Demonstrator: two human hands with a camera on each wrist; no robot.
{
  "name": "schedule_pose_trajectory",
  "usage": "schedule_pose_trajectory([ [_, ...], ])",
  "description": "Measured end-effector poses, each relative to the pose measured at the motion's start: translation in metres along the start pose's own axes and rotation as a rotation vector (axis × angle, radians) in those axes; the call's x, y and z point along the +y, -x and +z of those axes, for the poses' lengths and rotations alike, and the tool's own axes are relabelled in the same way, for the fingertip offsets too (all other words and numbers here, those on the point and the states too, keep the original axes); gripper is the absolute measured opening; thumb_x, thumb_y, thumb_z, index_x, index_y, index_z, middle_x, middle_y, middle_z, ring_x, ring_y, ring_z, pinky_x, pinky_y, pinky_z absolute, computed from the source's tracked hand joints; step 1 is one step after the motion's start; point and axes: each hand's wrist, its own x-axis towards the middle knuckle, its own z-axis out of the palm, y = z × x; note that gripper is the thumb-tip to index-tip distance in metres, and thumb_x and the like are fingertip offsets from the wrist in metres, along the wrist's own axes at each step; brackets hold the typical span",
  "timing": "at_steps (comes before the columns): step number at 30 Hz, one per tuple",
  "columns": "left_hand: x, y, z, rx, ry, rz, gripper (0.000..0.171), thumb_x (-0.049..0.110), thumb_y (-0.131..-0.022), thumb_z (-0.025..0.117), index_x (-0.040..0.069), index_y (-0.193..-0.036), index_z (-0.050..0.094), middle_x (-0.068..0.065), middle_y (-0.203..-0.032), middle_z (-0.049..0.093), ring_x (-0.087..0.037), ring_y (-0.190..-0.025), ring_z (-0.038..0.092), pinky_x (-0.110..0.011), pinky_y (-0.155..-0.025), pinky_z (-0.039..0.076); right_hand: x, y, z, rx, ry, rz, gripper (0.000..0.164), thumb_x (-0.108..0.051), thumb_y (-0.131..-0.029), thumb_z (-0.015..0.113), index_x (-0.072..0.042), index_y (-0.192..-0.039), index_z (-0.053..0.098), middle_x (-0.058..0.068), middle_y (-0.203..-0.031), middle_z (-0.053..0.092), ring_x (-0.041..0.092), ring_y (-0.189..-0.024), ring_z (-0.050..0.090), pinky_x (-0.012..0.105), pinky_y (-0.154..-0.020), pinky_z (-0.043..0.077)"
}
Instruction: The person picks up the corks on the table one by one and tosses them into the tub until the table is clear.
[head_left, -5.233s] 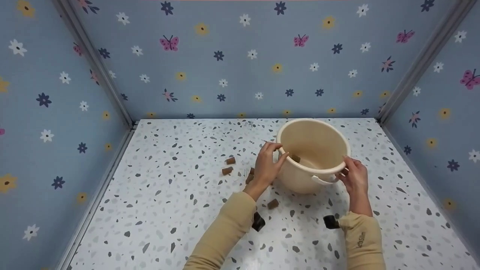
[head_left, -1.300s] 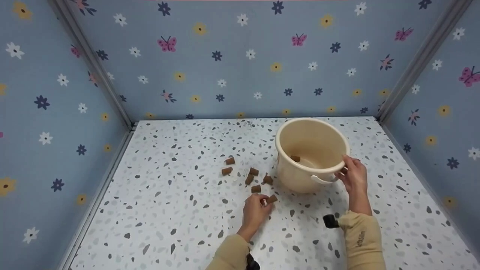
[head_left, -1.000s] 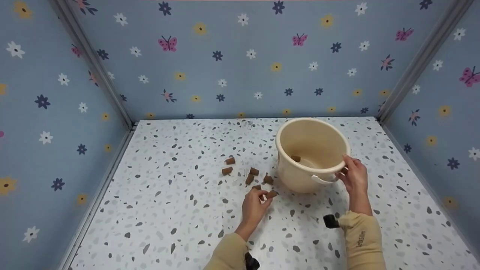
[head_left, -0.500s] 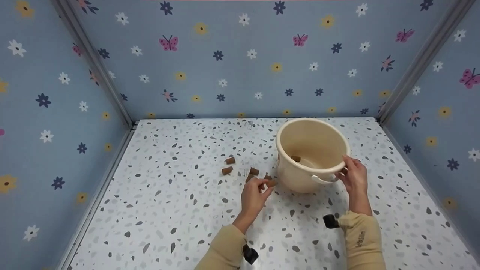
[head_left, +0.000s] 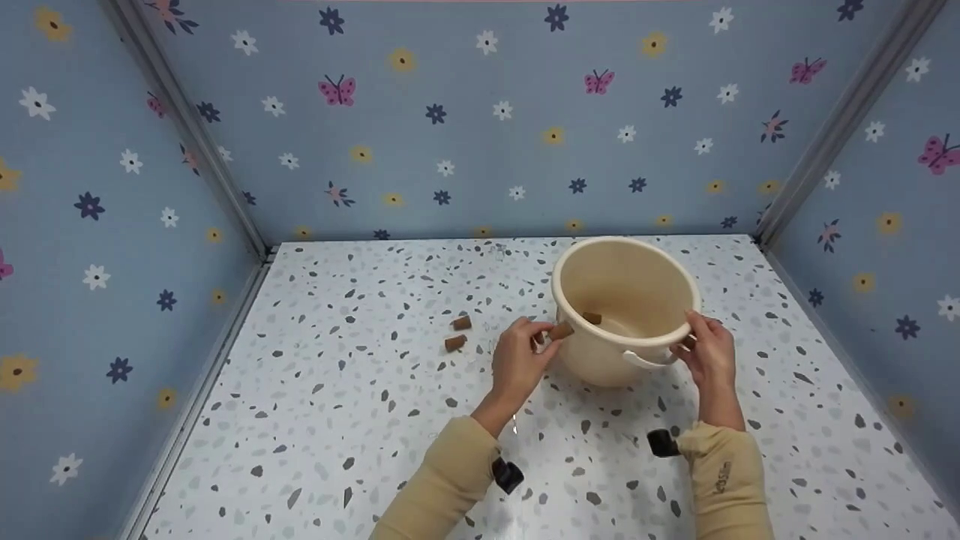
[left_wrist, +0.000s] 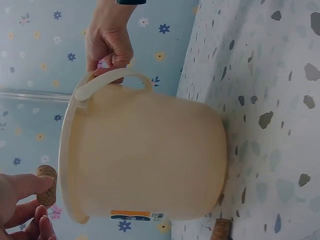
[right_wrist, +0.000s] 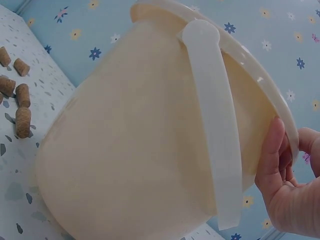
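Note:
My left hand [head_left: 519, 361] pinches a brown cork [head_left: 561, 330] between thumb and fingers, just outside the rim of a cream plastic bucket [head_left: 600, 362]. In the left wrist view the same cork [left_wrist: 46, 186] is raised beside the bucket's mouth. The right hand [head_left: 711, 352] grips the rim on the bucket's right side, thumb on one face and fingers on the other. Inside the bucket lies one cork [head_left: 592, 318]. Several corks [right_wrist: 22, 95] lie on the table left of the bucket; the left hand hides some in the head view.
Two loose corks [head_left: 455, 343] lie further left on the white speckled table [head_left: 337, 405]. The bucket's pale handle [right_wrist: 215, 125] hangs down its side. Blue flower-patterned panels [head_left: 465, 135] enclose the table at the back and both sides.
Earlier the left hand held the bucket's rim, then took a cork from the table. It has since lifted that cork up to the rim. The right hand has stayed on the rim.

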Motion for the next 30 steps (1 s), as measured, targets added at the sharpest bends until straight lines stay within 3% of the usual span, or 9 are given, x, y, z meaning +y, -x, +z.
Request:
schedule_pose_trajectory([
  [2, 0.006, -0.006, -0.001, -0.004, -0.006, 0.018, 0.014, 0.016, -0.075, 0.071, 0.009, -0.087, 0.07, -0.001, -0.07, 0.052, -0.013, -0.062, 0.049, -0.02, -0.052, 0.036, -0.002, 0.001, 0.002, 0.012, 0.002, 0.007, 0.024, -0.022, -0.085, 0.06, -0.006, -0.096, 0.048, 0.002, -0.077, 0.054, 0.009, -0.059, 0.055, 0.023, -0.049, 0.046],
  [3, 0.009, -0.008, -0.001, -0.009, -0.008, 0.026, 0.015, 0.016, -0.075, 0.071, 0.009, -0.088, 0.07, 0.0, -0.07, 0.051, -0.014, -0.063, 0.049, -0.02, -0.052, 0.037, -0.012, 0.015, 0.012, 0.056, 0.051, 0.028, 0.023, -0.02, -0.086, 0.058, -0.005, -0.097, 0.045, 0.003, -0.077, 0.054, 0.009, -0.06, 0.056, 0.023, -0.051, 0.047],
  [7, 0.017, -0.019, 0.001, -0.023, -0.011, 0.048, 0.016, 0.016, -0.075, 0.071, 0.008, -0.089, 0.07, -0.001, -0.07, 0.051, -0.015, -0.064, 0.049, -0.02, -0.052, 0.037, -0.019, 0.025, 0.018, 0.041, 0.03, 0.056, 0.019, -0.017, -0.088, 0.054, -0.003, -0.098, 0.044, 0.002, -0.071, 0.054, 0.01, -0.056, 0.055, 0.022, -0.048, 0.046],
  [12, 0.022, -0.031, 0.006, -0.043, -0.045, 0.021, 0.018, 0.019, -0.075, 0.071, 0.008, -0.089, 0.07, -0.001, -0.069, 0.052, -0.01, -0.062, 0.046, -0.019, -0.052, 0.035, -0.019, 0.024, 0.017, 0.043, 0.046, 0.049, 0.018, -0.018, -0.088, 0.055, -0.004, -0.096, 0.045, 0.002, -0.072, 0.054, 0.01, -0.058, 0.056, 0.023, -0.05, 0.047],
  [15, 0.025, -0.038, 0.01, -0.053, -0.052, 0.008, 0.019, 0.02, -0.075, 0.071, 0.009, -0.09, 0.07, -0.001, -0.07, 0.053, -0.009, -0.061, 0.045, -0.019, -0.052, 0.036, -0.004, -0.001, 0.0, 0.025, 0.046, 0.029, 0.022, -0.021, -0.085, 0.06, -0.005, -0.095, 0.048, 0.003, -0.076, 0.054, 0.013, -0.063, 0.058, 0.026, -0.052, 0.048],
  [20, 0.029, -0.049, 0.016, -0.083, -0.048, -0.022, 0.022, 0.021, -0.075, 0.071, 0.008, -0.092, 0.07, -0.003, -0.072, 0.055, -0.008, -0.063, 0.045, -0.019, -0.054, 0.036, 0.036, -0.069, -0.046, -0.013, 0.033, 0.01, 0.027, -0.024, -0.083, 0.063, -0.006, -0.1, 0.054, 0.007, -0.085, 0.058, 0.02, -0.072, 0.061, 0.035, -0.057, 0.05],
  [23, 0.03, -0.054, 0.02, -0.103, -0.072, -0.053, 0.023, 0.023, -0.076, 0.071, 0.008, -0.093, 0.07, -0.001, -0.073, 0.054, -0.008, -0.064, 0.045, -0.018, -0.055, 0.036, 0.046, -0.084, -0.055, 0.01, 0.049, 0.003, 0.032, -0.027, -0.081, 0.065, -0.008, -0.104, 0.055, 0.006, -0.088, 0.059, 0.02, -0.073, 0.061, 0.035, -0.057, 0.05],
  [25, 0.03, -0.057, 0.023, -0.111, -0.089, -0.074, 0.023, 0.024, -0.076, 0.071, 0.009, -0.093, 0.07, 0.0, -0.073, 0.052, -0.008, -0.065, 0.045, -0.018, -0.054, 0.036, 0.04, -0.073, -0.049, -0.014, 0.041, 0.004, 0.03, -0.026, -0.081, 0.065, -0.006, -0.101, 0.054, 0.006, -0.087, 0.058, 0.019, -0.071, 0.061, 0.034, -0.056, 0.05],
  [30, 0.03, -0.063, 0.029, -0.115, -0.126, -0.105, 0.022, 0.026, -0.076, 0.07, 0.011, -0.091, 0.071, 0.001, -0.074, 0.052, -0.008, -0.066, 0.045, -0.018, -0.054, 0.037, 0.0, -0.004, -0.003, 0.009, 0.038, -0.012, 0.024, -0.022, -0.084, 0.062, -0.004, -0.093, 0.049, 0.004, -0.08, 0.055, 0.013, -0.063, 0.059, 0.027, -0.051, 0.048],
])
